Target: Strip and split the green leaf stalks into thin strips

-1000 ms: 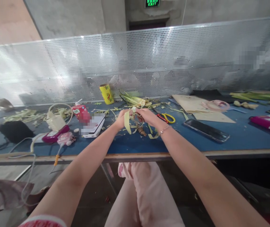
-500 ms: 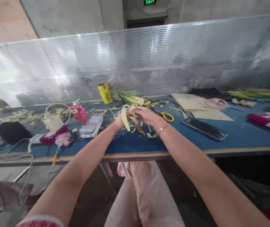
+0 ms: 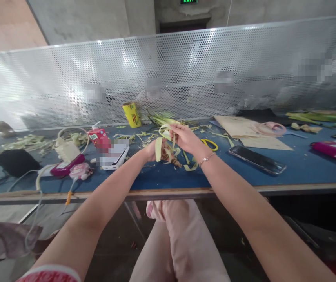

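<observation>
So, biggest thing around is a shiny perforated metal screen [image 3: 168, 70] running along the far side of a long blue tabletop [image 3: 162, 182] with a worn wooden edge. Person's sat right up to it, legs in pale pink trousers [image 3: 182, 239] below.

Over to their right there's flat tan sheets [image 3: 266, 144], and just this side of those a dark phone in a clear case [image 3: 257, 159] lying flat. Toward the screen, nearly straight ahead, sits a bundle of long green leaves [image 3: 162, 118], with plant scraps scattered around it.

Now the hands. Left hand [image 3: 154, 150] is low over the table, fingers curled in around some curling pale green strips [image 3: 158, 149], though the strips cover a lot of that grip. Right hand [image 3: 187, 139] is a bit higher, thumb and fingertips pinching the upper part of the same tangle. So the strips are between the two hands, loops hanging down; can't tell how many there are.

Smaller stuff: a red drink carton [image 3: 100, 139], a yellow printed cylinder [image 3: 131, 116] leaning slightly, a yellow loop handle [image 3: 213, 144] just beyond the right wrist, and a thin bracelet [image 3: 206, 159] on that wrist.
</observation>
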The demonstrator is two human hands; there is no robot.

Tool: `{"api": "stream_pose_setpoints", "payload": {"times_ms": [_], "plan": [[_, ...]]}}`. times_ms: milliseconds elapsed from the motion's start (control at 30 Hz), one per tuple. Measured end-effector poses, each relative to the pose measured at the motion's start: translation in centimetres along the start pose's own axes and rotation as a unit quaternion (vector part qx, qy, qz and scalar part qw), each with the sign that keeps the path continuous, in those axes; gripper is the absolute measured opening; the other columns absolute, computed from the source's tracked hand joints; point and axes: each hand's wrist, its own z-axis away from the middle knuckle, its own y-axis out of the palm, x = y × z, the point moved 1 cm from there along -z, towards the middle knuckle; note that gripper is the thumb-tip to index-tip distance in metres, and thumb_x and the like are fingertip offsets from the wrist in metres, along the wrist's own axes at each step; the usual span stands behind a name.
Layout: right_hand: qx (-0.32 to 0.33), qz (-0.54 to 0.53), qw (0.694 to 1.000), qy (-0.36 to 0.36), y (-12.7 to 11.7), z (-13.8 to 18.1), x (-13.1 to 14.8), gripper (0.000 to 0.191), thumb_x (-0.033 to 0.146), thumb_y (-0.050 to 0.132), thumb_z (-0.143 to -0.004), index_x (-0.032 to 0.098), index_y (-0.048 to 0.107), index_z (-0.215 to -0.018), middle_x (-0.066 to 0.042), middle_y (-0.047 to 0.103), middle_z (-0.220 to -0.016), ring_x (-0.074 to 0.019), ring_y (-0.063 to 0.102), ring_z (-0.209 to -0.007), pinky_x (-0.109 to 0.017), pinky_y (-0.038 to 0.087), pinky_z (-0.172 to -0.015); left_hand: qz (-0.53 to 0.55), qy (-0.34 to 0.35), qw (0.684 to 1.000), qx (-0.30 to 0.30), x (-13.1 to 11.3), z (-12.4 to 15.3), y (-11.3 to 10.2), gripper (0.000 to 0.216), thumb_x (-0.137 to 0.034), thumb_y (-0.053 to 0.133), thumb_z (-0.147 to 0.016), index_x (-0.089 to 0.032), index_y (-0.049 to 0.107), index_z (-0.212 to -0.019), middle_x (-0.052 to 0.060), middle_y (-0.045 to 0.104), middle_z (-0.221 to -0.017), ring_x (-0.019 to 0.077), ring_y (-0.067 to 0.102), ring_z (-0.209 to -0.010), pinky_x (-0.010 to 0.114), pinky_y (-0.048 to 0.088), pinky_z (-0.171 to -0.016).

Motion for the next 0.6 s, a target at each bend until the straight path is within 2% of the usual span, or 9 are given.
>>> {"api": "stream_pose_setpoints", "payload": {"times_ms": [267, 467, 600], "plan": [[-0.036, -0.073, 0.996, -0.038, -0.3, 0.0, 1.4, 0.022, 0.033, 0.077, -0.07, 0.022, 0.065, -0.084, 0.005, 0.053, -0.066, -0.0056, 0.046, -0.055, -0.022, 0.045, -0.055, -0.018, -0.019, 0.999, -0.029, -0.1, 0.7, 0.7, 0.038, -0.035, 0.039, -0.09, -0.013, 0.059, -0.065, 0.011, 0.062, -0.054, 0.0211, 0.062, -0.053, 0.031, 0.047, -0.051], [-0.035, -0.068, 0.992, -0.097, -1.1, -0.1, 1.8, 0.024, 0.037, 0.08, -0.066, 0.024, 0.068, -0.082, 0.006, 0.043, -0.06, -0.0047, 0.033, -0.05, -0.022, 0.035, -0.047, 0.036, 0.043, 0.994, -0.096, -0.5, 0.5, 0.8, 0.027, -0.027, 0.046, -0.09, -0.014, 0.058, -0.07, 0.003, 0.057, -0.051, 0.0172, 0.063, -0.053, 0.028, 0.051, -0.056], [-0.061, -0.052, 0.988, -0.133, -2.0, -0.4, 1.7, 0.03, 0.042, 0.082, -0.062, 0.025, 0.067, -0.082, 0.006, 0.043, -0.061, -0.0045, 0.03, -0.05, -0.022, 0.032, -0.047, 0.018, 0.085, 0.988, -0.127, -0.7, 0.1, 0.5, 0.015, -0.018, 0.051, -0.086, -0.013, 0.061, -0.076, 0.002, 0.06, -0.058, 0.0135, 0.06, -0.053, 0.027, 0.051, -0.063]]}}
